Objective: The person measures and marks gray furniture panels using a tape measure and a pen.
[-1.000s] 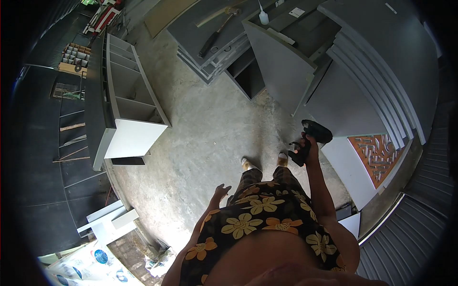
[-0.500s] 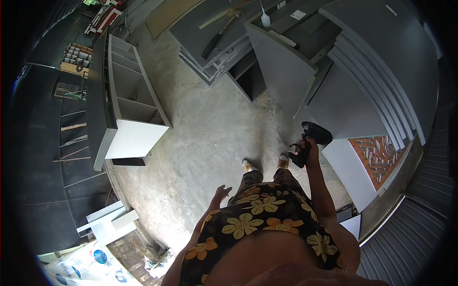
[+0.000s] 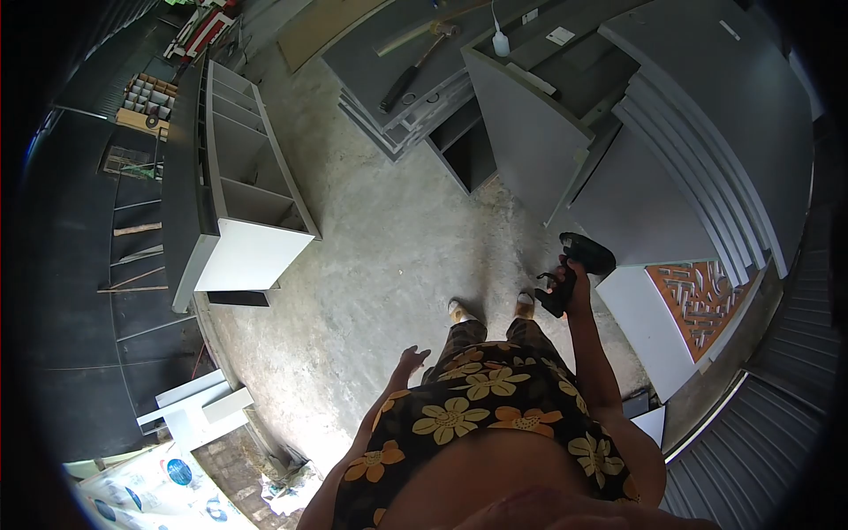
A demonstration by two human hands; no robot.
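Observation:
In my right hand (image 3: 576, 281) is a black power tool (image 3: 590, 253), gripped by its handle and held out over the floor near a grey panel (image 3: 649, 199). My left hand (image 3: 414, 357) hangs low at my side above the concrete floor (image 3: 380, 256), holding nothing, with its fingers apart. A hammer (image 3: 415, 69) with a black handle lies on a stack of dark panels (image 3: 362, 57) ahead. A small white bottle (image 3: 501, 42) stands on a grey cabinet (image 3: 521, 124).
On the left lies a long open cabinet frame (image 3: 252, 159) with a white end. Curved grey panels (image 3: 707, 168) lean at the right, beside an orange patterned panel (image 3: 702, 300). White boards (image 3: 199, 411) lie at the lower left. A divided box (image 3: 148, 97) is farther back.
The surroundings have shifted slightly in the view. Both hands keep nearly the same pose, and the power tool stays in my right hand.

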